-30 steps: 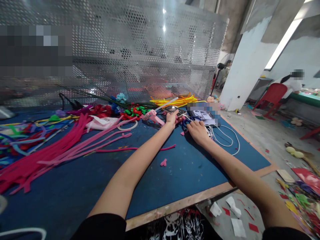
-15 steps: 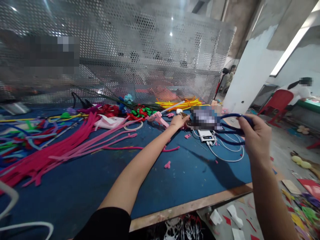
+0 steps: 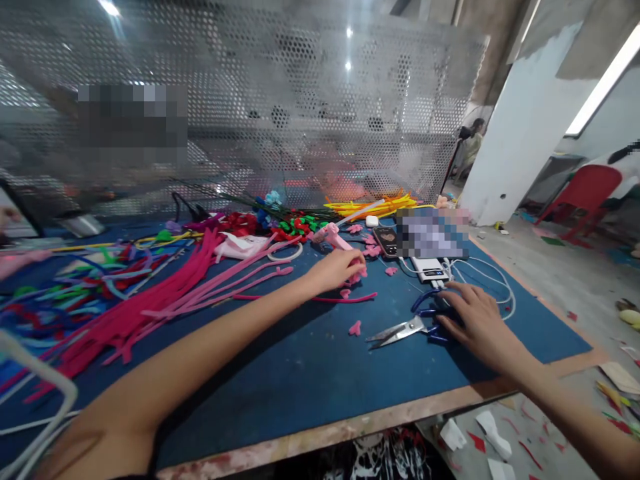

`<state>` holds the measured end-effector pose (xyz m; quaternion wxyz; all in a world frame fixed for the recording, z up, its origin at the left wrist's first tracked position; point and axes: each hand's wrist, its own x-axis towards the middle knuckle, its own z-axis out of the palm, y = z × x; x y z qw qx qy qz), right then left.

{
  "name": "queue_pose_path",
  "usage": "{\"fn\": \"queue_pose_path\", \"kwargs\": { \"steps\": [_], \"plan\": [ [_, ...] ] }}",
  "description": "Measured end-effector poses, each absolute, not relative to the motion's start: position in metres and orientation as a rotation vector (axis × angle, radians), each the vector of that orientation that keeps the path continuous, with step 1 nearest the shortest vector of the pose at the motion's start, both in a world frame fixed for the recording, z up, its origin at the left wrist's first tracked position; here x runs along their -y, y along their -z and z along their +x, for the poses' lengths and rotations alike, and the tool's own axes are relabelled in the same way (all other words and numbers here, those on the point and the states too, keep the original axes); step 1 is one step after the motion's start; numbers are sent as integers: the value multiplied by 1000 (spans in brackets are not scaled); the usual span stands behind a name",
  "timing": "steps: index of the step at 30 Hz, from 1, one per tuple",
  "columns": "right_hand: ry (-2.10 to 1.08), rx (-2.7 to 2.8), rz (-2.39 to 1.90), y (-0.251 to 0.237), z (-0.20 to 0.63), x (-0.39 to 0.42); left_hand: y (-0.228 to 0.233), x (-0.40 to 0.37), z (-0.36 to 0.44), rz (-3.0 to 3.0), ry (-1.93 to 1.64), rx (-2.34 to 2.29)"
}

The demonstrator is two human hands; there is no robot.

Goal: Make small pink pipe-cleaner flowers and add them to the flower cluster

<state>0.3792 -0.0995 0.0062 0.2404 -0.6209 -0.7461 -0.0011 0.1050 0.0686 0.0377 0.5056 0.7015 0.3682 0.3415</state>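
My left hand (image 3: 337, 270) reaches over the middle of the table, its bent fingertips closed on a pink pipe-cleaner piece (image 3: 359, 272), partly hidden by the fingers. Beside it, a loose pink twisted piece (image 3: 355, 328) and a dark pink pipe cleaner (image 3: 345, 299) lie on the blue mat (image 3: 300, 373). My right hand (image 3: 475, 317) hovers at the blue handles of a pair of scissors (image 3: 407, 330), thumb and fingers apart. The scissors lie on the mat, blades pointing left and slightly parted.
Bundles of pink pipe cleaners (image 3: 150, 303) cover the left side. A phone (image 3: 386, 241), a white power bank (image 3: 431, 270) with cables and a white case (image 3: 371, 221) sit at the back right. Behind stands a perforated metal panel (image 3: 310, 133). Scraps litter the floor.
My right hand has come down and left, and the scissors it held up now lie on the mat. My left hand has drawn back from near the phone to the pink pieces.
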Motion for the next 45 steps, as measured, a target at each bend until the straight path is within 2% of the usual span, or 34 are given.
{"fn": "queue_pose_path", "kwargs": {
  "steps": [4, 9, 14, 20, 29, 36, 45],
  "plan": [
    [-102, 2460, -1564, -11, 378, 99, -27, -39, 60, 1726, -715, -870],
    [-61, 2617, -1682, -26, 371, 82, -21, -31, 26, 1621, -736, -866],
    [-57, 2429, -1557, -38, 346, 62, -19, -23, 17, 1419, -929, -839],
    [-366, 2148, -1481, -39, 304, 35, -22, -13, 30, 1293, -1087, -824],
    [-390, 2031, -1466, -16, 312, 16, -15, -62, 6, 1337, -1193, -1036],
    [-477, 1976, -1441, -14, 314, 17, -52, -88, -35, 1441, -1600, -1183],
    [-658, 1899, -1391, -15, 310, 12, -53, -88, -50, 1770, -1194, -1266]
  ]
}}
